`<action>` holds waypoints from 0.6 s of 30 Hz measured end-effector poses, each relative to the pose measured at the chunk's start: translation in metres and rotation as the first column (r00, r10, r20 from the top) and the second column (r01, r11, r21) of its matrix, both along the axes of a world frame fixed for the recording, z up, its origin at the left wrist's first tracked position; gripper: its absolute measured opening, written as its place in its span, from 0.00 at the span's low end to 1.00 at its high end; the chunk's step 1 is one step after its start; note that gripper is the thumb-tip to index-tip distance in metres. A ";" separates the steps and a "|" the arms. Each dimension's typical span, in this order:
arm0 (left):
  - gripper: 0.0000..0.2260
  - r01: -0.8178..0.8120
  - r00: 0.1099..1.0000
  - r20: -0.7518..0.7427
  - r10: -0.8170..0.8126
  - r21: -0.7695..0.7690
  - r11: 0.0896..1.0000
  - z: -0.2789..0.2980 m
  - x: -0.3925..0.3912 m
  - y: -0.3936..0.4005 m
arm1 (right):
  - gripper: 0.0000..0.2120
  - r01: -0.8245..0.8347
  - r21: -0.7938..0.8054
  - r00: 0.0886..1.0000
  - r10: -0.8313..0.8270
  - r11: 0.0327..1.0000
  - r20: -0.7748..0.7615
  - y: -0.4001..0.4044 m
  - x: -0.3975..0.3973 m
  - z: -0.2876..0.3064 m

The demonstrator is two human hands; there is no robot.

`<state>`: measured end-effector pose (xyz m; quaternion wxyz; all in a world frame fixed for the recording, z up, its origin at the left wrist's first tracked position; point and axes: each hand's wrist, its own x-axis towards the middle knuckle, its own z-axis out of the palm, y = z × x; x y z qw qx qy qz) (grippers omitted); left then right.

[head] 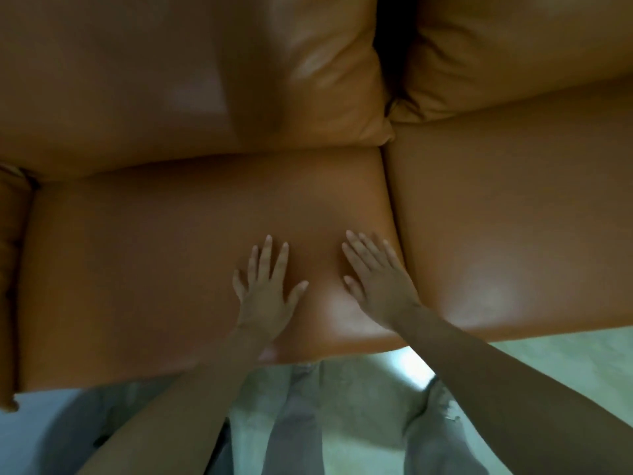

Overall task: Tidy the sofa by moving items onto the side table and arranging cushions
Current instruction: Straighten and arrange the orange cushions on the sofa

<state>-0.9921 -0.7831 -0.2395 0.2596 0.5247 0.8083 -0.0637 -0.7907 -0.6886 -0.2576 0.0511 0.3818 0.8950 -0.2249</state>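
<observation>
A tan leather sofa fills the view. My left hand lies flat, fingers spread, on the left seat cushion near its front edge. My right hand rests flat on the same cushion, beside the seam with the right seat cushion. Neither hand holds anything. Behind the seats stand the left back cushion and the right back cushion, with a dark gap between them. No loose items show on the seats. The side table is out of view.
The sofa's left armrest runs along the left edge. Below the seat front is pale floor, and my legs in light trousers stand close against the sofa.
</observation>
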 end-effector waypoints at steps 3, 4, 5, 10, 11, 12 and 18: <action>0.33 -0.003 0.999 0.047 -0.005 0.159 0.987 -0.004 0.070 0.028 | 0.26 0.049 0.109 0.999 -0.049 0.993 -0.001 0.020 0.068 -0.002; 0.32 0.002 0.998 0.063 -0.015 0.200 0.980 -0.006 0.096 0.037 | 0.25 0.069 0.130 0.998 -0.069 0.989 -0.001 0.026 0.090 -0.005; 0.31 0.016 0.996 0.081 -0.037 0.246 0.969 -0.009 0.122 0.047 | 0.25 0.090 0.145 0.996 -0.091 0.985 0.000 0.033 0.112 -0.007; 0.23 0.102 0.979 0.110 -0.170 0.456 0.884 -0.037 0.245 0.084 | 0.23 0.185 0.234 0.983 -0.185 0.955 -0.021 0.058 0.211 -0.024; 0.22 0.128 0.976 0.096 -0.196 0.477 0.870 -0.043 0.264 0.090 | 0.22 0.200 0.265 0.979 -0.199 0.943 -0.033 0.061 0.229 -0.028; 0.22 0.154 0.974 0.072 -0.215 0.484 0.861 -0.049 0.283 0.095 | 0.22 0.208 0.304 0.978 -0.205 0.930 -0.040 0.064 0.246 -0.033; 0.22 0.145 0.989 -0.111 -0.101 0.544 0.826 -0.080 0.338 0.110 | 0.22 0.182 0.447 0.975 -0.101 0.876 -0.198 0.075 0.291 -0.057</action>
